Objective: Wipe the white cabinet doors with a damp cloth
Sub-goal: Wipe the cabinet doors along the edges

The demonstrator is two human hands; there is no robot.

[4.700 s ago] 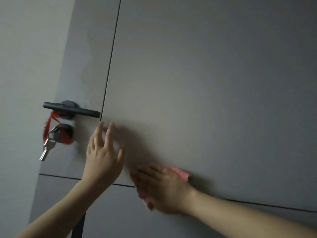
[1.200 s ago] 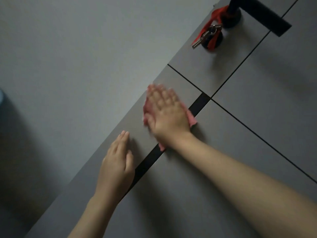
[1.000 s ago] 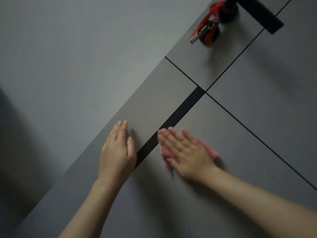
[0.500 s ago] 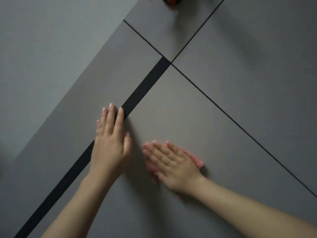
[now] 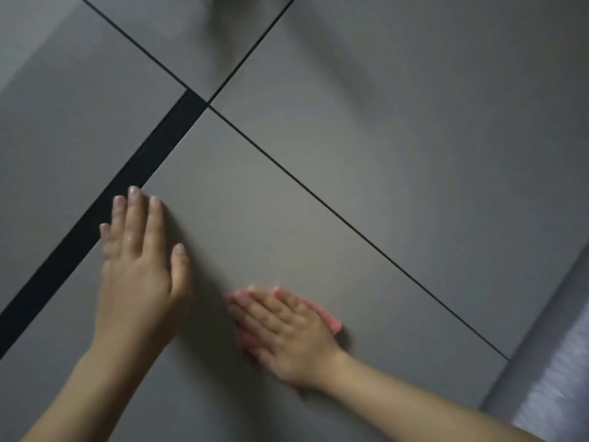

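You are mid-wipe, by the look of it: your right hand (image 5: pixel 287 336), fingers straight and together, presses the pink cloth (image 5: pixel 331 322) flat on the lower cabinet door (image 5: pixel 255 218). Your left hand (image 5: pixel 140 275), at its nine o'clock, rests flat and spread beside the black gap (image 5: pixel 153 148). No wet trace shows, so the wiped area cannot be judged; the panels (image 5: pixel 430 106) toward twelve and two o'clock probably remain. Nothing blocks the cloth.

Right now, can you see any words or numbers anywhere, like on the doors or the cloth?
None: no words, numbers, labels or signs show anywhere.
The cabinet door is plain, with only thin dark seams and a black strip.
The pink cloth under the right hand shows no print, though most of it is hidden.
The left hand rests flat on the door.
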